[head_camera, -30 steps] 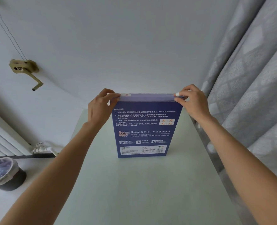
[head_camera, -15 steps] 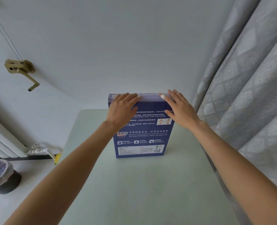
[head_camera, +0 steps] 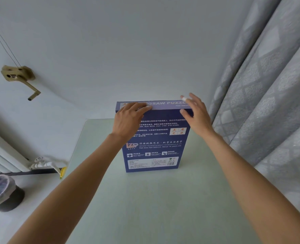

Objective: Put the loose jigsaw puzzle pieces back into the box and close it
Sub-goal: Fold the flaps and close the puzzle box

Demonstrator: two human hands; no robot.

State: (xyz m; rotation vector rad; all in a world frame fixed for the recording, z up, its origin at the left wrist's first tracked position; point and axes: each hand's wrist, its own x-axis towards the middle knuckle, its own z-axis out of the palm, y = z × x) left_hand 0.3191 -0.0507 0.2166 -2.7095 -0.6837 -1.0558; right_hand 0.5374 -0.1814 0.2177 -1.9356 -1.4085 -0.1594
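Puzzle box (head_camera: 154, 148) stood upright on its narrow bottom edge at the middle of the pale green table (head_camera: 145, 208), toward the far side, with its dark blue printed back turned to you. Its top flap lay shut, showing the words JIGSAW PUZZLE along the upper edge.

From your head camera, your left hand (head_camera: 128, 118) lay over the box's upper left corner, palm against the back panel, fingers nearly straight and reaching rightward along the top edge; it pressed rather than gripped. Your right hand (head_camera: 195, 111) sat at the upper right corner with its fingers spread and relaxed. The thumb rested on the back panel just below the top edge, and the other fingers reached above and beyond the corner, one of them wrapped in a white bandage. You could not tell whether those far fingers touched the flap.

Off the table, a grey patterned curtain (head_camera: 268, 103) hung along the right. To the left, a white radiator (head_camera: 3, 155) ran by the wall, a lined waste bin (head_camera: 3, 192) stood on the floor near it, and a brass crank handle (head_camera: 20, 80) was fixed to the wall above.
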